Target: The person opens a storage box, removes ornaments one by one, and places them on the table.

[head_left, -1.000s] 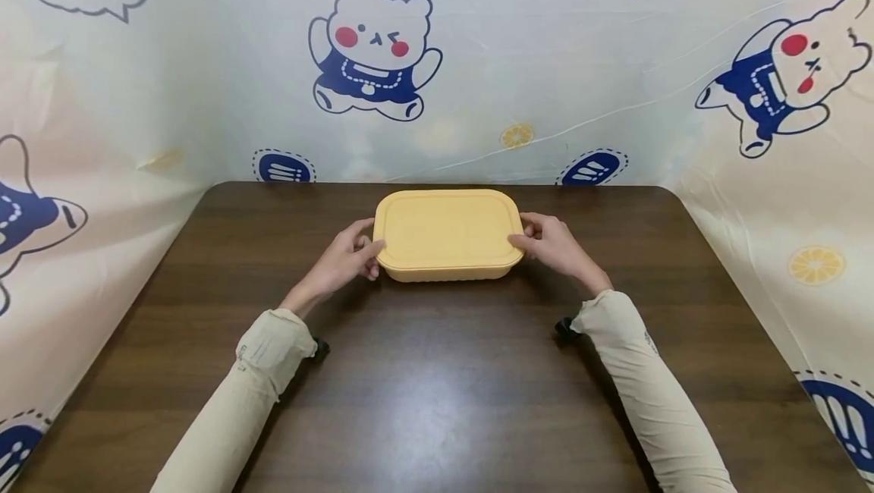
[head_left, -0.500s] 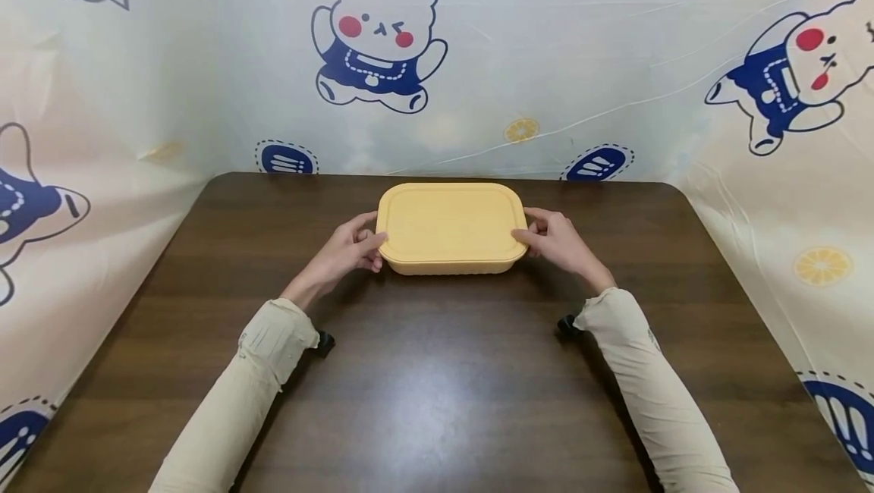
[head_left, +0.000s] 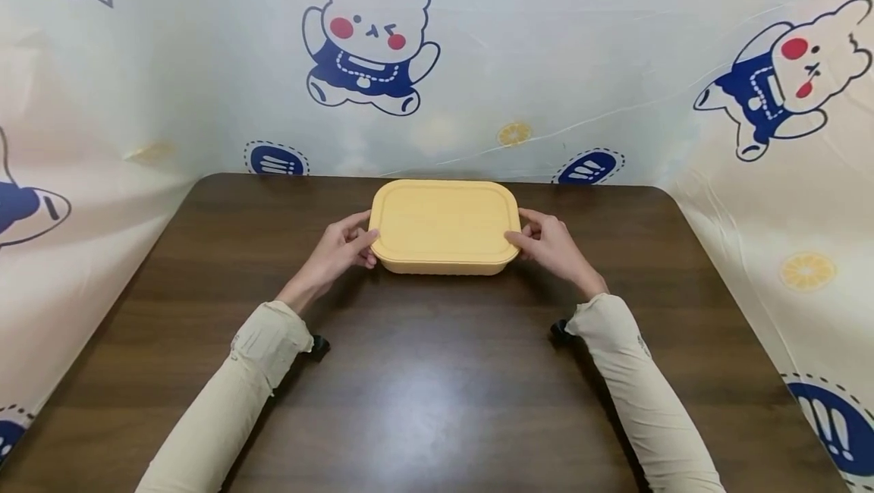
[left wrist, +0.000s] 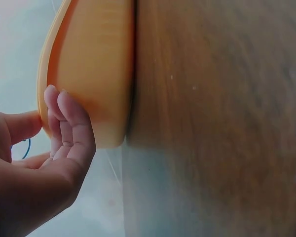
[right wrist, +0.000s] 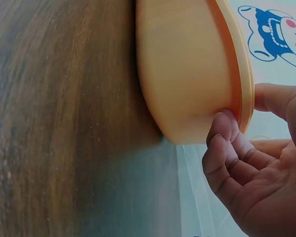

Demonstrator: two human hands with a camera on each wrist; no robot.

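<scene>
Head view: lidded yellow container sits between left grip and right grip, lid facing up. Left grip pinches one short end, thumb on the lid's rim; right grip pinches the opposite end the same way. Wrist views: curled fingers lie below the rim, beside the container's wall; its base rests on the counter. Beyond both grips: bear-printed sheet. Nearer the person: pale sleeves, a black device at each cuff.
</scene>
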